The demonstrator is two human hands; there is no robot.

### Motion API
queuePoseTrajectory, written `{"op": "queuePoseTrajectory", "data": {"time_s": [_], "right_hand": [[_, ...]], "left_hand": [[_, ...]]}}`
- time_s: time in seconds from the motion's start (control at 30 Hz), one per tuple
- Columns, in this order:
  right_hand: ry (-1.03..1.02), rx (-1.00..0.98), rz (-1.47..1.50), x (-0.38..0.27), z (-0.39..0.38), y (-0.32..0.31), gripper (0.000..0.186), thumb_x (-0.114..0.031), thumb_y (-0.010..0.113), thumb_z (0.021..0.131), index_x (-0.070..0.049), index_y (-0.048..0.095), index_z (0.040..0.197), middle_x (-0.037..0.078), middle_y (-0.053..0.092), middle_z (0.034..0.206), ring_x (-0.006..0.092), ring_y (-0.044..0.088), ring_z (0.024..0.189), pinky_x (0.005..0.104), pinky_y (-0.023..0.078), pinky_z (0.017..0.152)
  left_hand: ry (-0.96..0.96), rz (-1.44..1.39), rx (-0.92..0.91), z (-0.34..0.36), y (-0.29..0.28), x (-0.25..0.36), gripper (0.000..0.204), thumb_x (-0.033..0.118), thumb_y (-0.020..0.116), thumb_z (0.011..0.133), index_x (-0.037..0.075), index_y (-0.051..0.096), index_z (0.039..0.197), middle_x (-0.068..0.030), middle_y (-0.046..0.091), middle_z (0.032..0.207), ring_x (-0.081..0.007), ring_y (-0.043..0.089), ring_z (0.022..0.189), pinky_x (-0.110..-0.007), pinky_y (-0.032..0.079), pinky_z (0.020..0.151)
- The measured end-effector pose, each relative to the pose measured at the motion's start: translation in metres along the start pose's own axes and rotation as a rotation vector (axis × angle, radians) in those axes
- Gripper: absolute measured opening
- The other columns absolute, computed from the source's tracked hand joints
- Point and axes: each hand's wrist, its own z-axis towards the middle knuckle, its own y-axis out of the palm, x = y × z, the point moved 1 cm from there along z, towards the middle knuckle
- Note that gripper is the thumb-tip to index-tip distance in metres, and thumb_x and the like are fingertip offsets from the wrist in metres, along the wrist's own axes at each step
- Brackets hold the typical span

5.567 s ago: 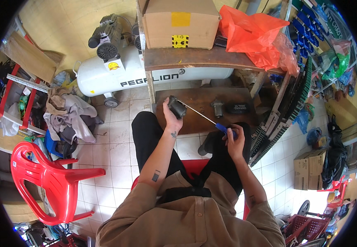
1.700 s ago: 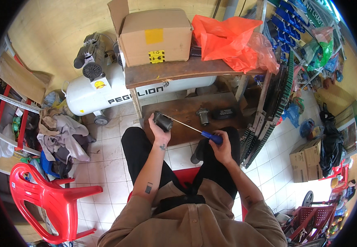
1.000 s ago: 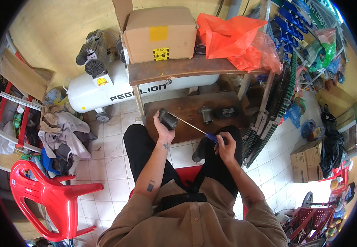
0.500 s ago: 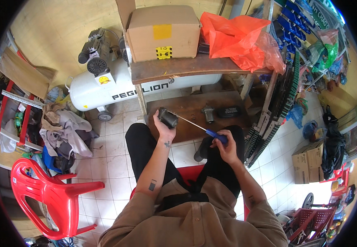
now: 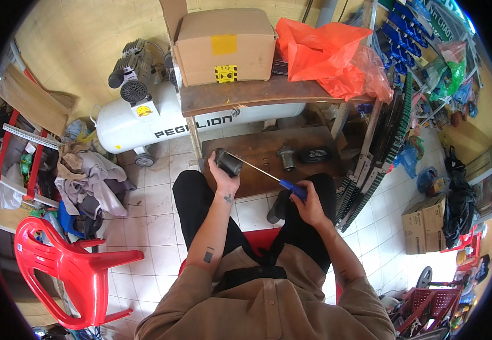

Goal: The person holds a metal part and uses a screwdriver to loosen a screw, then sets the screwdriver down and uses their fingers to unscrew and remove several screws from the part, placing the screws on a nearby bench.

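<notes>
My left hand (image 5: 225, 179) is closed round a dark, roughly cylindrical metal part (image 5: 229, 165), perhaps a small motor, held up over the near left of the low wooden board. In my right hand (image 5: 311, 208) is a screwdriver (image 5: 294, 189) with a blue handle and a long thin shaft. The shaft slants up to the left, and its tip meets the upper end of the dark part; the exact contact is too small to make out. On the board (image 5: 257, 184) beyond my hands lie a grey metal fitting (image 5: 286, 158) and a black oval case (image 5: 315, 154).
Above the board, a wooden shelf (image 5: 229, 101) carries a cardboard box (image 5: 226, 48) and an orange plastic bag (image 5: 319, 54). A white air compressor (image 5: 127, 127) stands behind. To my left is a red plastic chair (image 5: 75, 260); long dark toothed strips (image 5: 370, 170) lean at the right.
Both hands have shifted slightly left, carrying the dark metal part and the screwdriver with them. My right fingers have changed their hold on the blue handle.
</notes>
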Motion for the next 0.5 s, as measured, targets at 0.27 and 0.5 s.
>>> {"op": "queuePoseTrajectory", "data": {"time_s": [0.27,0.5], "right_hand": [[-0.009,0.325,-0.142,-0.026,0.007,-0.006,0.031,-0.005,0.069,0.092,0.001,0.057,0.120,0.009,0.056,0.102,0.0130,0.063,0.076,0.0234,0.050,0.050],[0.395,0.230,0.197,-0.038,0.005,-0.007,0.031,-0.018,0.067,0.097,0.003,0.062,0.119,0.004,0.060,0.069,0.0112,0.058,0.048,0.0247,0.046,0.047]], "left_hand": [[-0.030,0.019,0.008,-0.002,-0.002,-0.006,0.031,0.049,0.061,0.089,0.019,0.063,0.097,-0.0015,0.067,0.092,-0.0232,0.064,0.087,-0.041,0.054,0.080],[-0.006,0.021,-0.018,-0.003,-0.001,-0.004,0.029,0.046,0.062,0.090,0.018,0.064,0.098,-0.0005,0.066,0.088,-0.0199,0.064,0.082,-0.037,0.053,0.072]]}}
